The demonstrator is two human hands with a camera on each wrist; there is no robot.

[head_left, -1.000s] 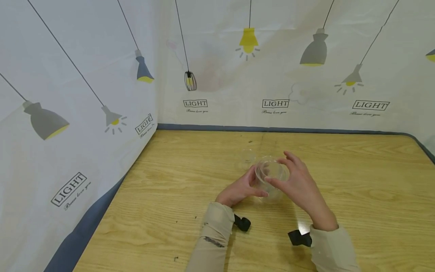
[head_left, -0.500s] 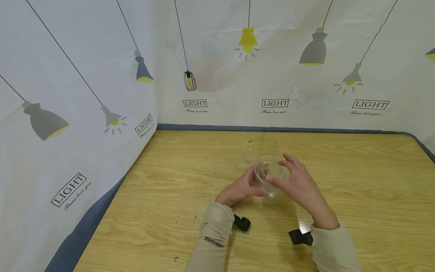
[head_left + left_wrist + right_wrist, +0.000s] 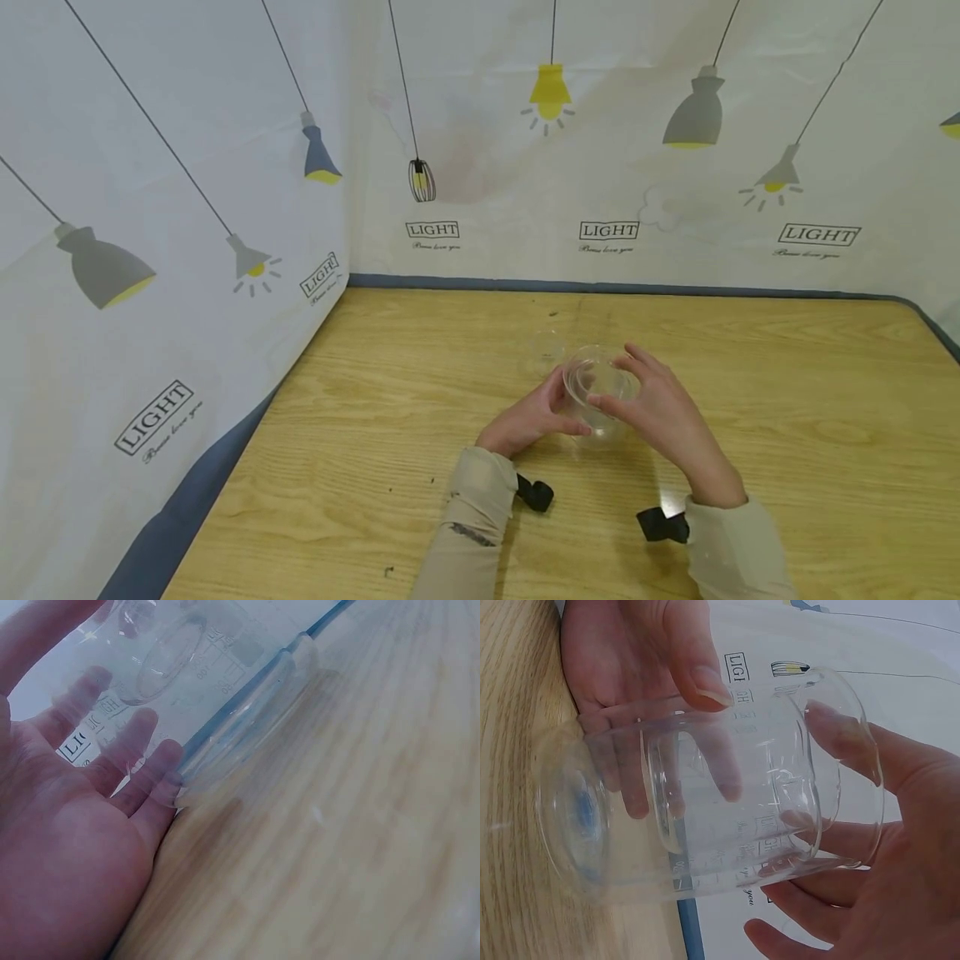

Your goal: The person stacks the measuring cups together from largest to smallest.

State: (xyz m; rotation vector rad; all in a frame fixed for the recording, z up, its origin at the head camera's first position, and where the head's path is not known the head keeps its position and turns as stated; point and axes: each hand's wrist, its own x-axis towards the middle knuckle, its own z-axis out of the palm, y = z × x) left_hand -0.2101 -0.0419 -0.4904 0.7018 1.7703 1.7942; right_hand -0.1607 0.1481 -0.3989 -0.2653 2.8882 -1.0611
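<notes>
A large clear glass beaker [image 3: 602,435] stands upright on the table, with printed measuring marks on its wall. Inside its upper part sits a smaller clear beaker [image 3: 664,795], its base above the large one's bottom. My left hand [image 3: 525,417] holds the large beaker from the left, thumb in front and fingers behind. My right hand [image 3: 667,408] pinches the smaller beaker near its rim, at the mouth of the large one. Through the glass, the right wrist view shows the left fingers [image 3: 634,780]. The left wrist view catches the left hand [image 3: 67,832] against the large beaker's wall.
Another small clear glass vessel [image 3: 546,348] stands just behind and left of the beakers, faint against the wood. The wooden table [image 3: 360,400] ends at a white lamp-print curtain [image 3: 502,208] at the back and left. Black straps [image 3: 663,525] hang at the wrists.
Almost nothing differs. The right hand and the smaller beaker shift only very slightly, while the left hand stays in place round the large beaker.
</notes>
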